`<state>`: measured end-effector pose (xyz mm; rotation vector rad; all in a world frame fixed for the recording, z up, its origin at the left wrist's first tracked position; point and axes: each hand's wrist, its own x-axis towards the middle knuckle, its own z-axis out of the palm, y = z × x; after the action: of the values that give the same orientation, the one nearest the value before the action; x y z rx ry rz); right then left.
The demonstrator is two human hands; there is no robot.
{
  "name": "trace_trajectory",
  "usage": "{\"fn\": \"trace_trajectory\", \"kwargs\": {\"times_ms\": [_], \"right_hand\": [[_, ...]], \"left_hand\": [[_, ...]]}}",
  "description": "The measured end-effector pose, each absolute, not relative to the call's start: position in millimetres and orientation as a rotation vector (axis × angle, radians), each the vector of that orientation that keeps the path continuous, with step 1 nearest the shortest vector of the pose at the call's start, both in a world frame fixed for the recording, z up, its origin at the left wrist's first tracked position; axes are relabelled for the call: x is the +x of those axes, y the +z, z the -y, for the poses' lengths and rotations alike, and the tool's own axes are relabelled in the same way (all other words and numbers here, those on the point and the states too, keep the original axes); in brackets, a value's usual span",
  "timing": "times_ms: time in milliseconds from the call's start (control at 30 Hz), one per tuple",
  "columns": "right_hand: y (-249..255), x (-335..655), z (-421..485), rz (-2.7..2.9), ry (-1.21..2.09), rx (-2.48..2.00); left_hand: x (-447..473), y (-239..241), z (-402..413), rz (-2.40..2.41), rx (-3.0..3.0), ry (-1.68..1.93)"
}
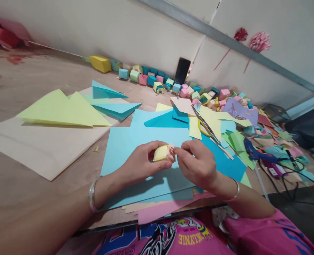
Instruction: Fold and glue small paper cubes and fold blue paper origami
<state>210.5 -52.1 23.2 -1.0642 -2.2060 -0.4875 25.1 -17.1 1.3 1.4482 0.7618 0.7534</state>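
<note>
The surface (63, 72) runs across the whole scene, from the left to the far wall. On its near middle part lies a large light blue sheet (127, 140), with other coloured papers under and around it. To the left there is a wide cream sheet (42, 152), and on it stands a yellow-green folded sheet (50, 111).

The two hands are above the light blue sheet. The left hand (139, 159) is closed around a small box, gripping it between thumb and fingers. The right hand (196, 161) is curled, with its fingertips at the box's right end; I cannot tell if they pinch it.

Beyond the right hand are the scissors (206, 124), and farther right is a blue glue gun (257, 153). A dark phone (182, 71) leans at the far side, among many little paper boxes (152, 80). The held yellow box (160, 153) has a small peach paper piece (171, 151) at its right end.
</note>
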Motion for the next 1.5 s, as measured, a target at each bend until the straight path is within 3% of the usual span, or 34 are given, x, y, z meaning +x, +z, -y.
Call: {"fn": "trace_trajectory", "kwargs": {"times_ms": [600, 833, 1500], "right_hand": [[6.7, 212.8, 54.3, 2.248, -0.436, -1.124], [14.4, 212.5, 53.4, 2.330, -0.637, -1.022], [14.2, 214.8, 55.0, 2.257, -0.468, -0.920]], "left_hand": [[25.4, -1.4, 19.1, -0.855, 1.530, 0.808], [23.9, 1.9, 15.4, -0.839, 1.428, 0.852], [19.4, 0.7, 12.8, -0.722, 1.341, 0.780]]}}
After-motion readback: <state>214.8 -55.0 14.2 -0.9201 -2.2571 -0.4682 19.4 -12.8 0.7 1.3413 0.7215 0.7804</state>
